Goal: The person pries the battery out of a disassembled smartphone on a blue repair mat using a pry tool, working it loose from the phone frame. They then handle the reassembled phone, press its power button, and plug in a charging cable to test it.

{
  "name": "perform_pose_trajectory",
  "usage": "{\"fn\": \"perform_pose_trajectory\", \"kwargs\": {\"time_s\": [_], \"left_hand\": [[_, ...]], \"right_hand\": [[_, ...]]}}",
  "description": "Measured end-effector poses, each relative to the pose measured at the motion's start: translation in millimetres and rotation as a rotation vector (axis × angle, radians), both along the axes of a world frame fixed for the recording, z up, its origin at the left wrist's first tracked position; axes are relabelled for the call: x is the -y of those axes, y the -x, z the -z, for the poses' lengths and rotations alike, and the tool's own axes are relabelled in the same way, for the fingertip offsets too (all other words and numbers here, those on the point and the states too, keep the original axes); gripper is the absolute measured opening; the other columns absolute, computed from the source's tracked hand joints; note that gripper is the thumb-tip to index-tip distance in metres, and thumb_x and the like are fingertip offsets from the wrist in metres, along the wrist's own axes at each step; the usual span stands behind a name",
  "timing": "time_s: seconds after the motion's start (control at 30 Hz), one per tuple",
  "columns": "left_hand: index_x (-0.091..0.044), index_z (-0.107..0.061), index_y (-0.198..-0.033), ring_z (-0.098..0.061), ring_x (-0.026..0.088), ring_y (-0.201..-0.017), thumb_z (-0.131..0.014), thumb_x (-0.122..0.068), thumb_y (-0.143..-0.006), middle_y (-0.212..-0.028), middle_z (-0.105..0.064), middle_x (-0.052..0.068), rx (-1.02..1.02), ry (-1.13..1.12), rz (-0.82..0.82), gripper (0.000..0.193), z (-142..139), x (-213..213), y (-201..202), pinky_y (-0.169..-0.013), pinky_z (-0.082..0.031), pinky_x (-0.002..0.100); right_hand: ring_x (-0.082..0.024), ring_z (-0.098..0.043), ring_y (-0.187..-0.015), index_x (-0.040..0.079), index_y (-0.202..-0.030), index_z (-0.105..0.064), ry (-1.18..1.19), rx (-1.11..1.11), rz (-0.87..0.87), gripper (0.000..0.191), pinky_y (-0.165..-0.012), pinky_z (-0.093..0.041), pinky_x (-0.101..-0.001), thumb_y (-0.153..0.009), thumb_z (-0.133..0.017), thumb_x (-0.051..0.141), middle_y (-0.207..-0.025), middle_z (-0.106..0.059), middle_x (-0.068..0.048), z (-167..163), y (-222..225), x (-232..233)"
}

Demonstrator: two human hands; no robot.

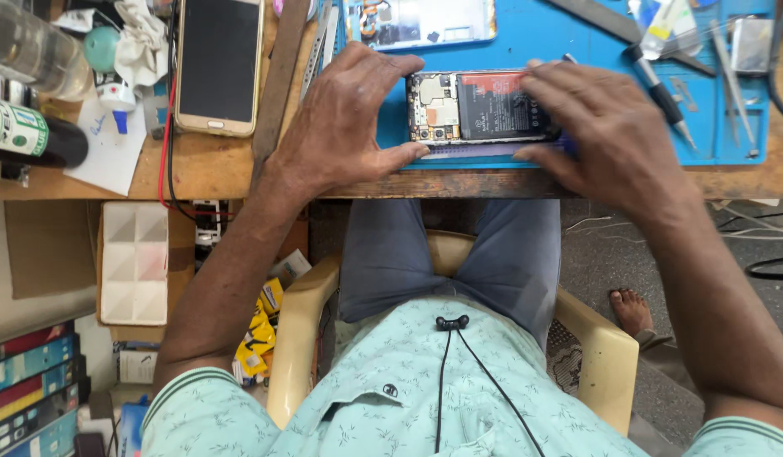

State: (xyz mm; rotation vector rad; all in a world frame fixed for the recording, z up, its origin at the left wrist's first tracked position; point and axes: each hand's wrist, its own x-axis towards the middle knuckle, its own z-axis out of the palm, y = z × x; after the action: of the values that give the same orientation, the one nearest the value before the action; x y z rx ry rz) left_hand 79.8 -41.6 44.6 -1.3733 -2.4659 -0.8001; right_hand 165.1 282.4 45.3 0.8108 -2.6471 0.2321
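Note:
An opened phone with its back off lies on a blue work mat at the near edge of a wooden bench; its circuit board and dark battery show. My left hand grips the phone's left end, thumb along the near edge and fingers over the far edge. My right hand covers the phone's right end, fingers resting on the battery and thumb at the near edge. Both hands hold the phone flat on the mat.
A gold phone lies face up at the left. Another opened phone lies at the mat's far side. A screwdriver and tweezers lie right. A dark bottle lies far left. A white tray sits below.

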Motion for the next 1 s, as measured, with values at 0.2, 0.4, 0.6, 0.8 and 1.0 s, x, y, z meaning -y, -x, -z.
{"fn": "perform_pose_trajectory", "kwargs": {"time_s": [0.2, 0.4, 0.6, 0.8, 1.0], "left_hand": [[-0.004, -0.061, -0.135, -0.070, 0.018, -0.114, -0.084, -0.048, -0.095, -0.117, -0.072, 0.011, 0.313, -0.162, -0.113, 0.064, -17.3, -17.1, 21.2, -0.103, -0.058, 0.036], [-0.012, -0.047, -0.147, -0.069, 0.013, -0.121, -0.076, -0.049, -0.093, -0.130, -0.068, -0.001, 0.916, -1.053, 0.236, 0.072, -12.8, -71.7, 23.2, -0.104, -0.059, 0.029], [-0.001, -0.057, -0.141, -0.067, 0.012, -0.116, -0.074, -0.010, -0.103, -0.127, -0.071, 0.007, 1.234, -1.421, 0.373, 0.042, 21.5, -150.2, -18.4, -0.104, -0.055, 0.029], [-0.004, -0.065, -0.121, -0.070, 0.015, -0.099, -0.076, -0.013, -0.105, -0.111, -0.071, 0.006, 1.460, -1.479, 0.384, 0.022, 49.6, -147.5, -29.2, -0.090, -0.060, 0.034], [-0.014, -0.065, -0.117, -0.071, 0.017, -0.097, -0.069, -0.027, -0.101, -0.106, -0.073, 0.001, 1.575, -1.556, 0.177, 0.020, 83.3, -121.4, -43.9, -0.087, -0.060, 0.038]], "right_hand": [[-0.031, -0.073, -0.115, 0.006, -0.136, -0.068, 0.035, -0.067, 0.084, 0.036, -0.095, -0.058, -0.0412, -0.101, -0.077, 0.014, -0.128, -0.074, -0.012, -2.3, 14.3, 13.1], [-0.015, -0.061, -0.080, 0.002, -0.117, -0.073, 0.681, 0.303, 0.326, 0.019, -0.069, -0.049, -0.0311, -0.104, -0.076, 0.014, -0.092, -0.070, -0.009, -24.1, -1.0, -6.1], [-0.002, -0.061, -0.086, -0.001, -0.116, -0.073, 1.165, 0.559, 0.231, 0.023, -0.074, -0.052, -0.0212, -0.098, -0.074, 0.014, -0.098, -0.073, 0.001, -18.7, -19.3, 10.7], [-0.008, -0.067, -0.091, -0.002, -0.122, -0.071, 1.171, 0.388, 0.275, 0.022, -0.080, -0.057, -0.0236, -0.105, -0.067, 0.013, -0.104, -0.075, -0.006, -17.9, -52.5, 30.9], [-0.012, -0.074, -0.096, -0.003, -0.124, -0.068, 1.208, 0.379, 0.168, 0.022, -0.085, -0.061, -0.0253, -0.108, -0.065, 0.012, -0.106, -0.076, -0.009, 5.4, -81.6, 24.0]]}}
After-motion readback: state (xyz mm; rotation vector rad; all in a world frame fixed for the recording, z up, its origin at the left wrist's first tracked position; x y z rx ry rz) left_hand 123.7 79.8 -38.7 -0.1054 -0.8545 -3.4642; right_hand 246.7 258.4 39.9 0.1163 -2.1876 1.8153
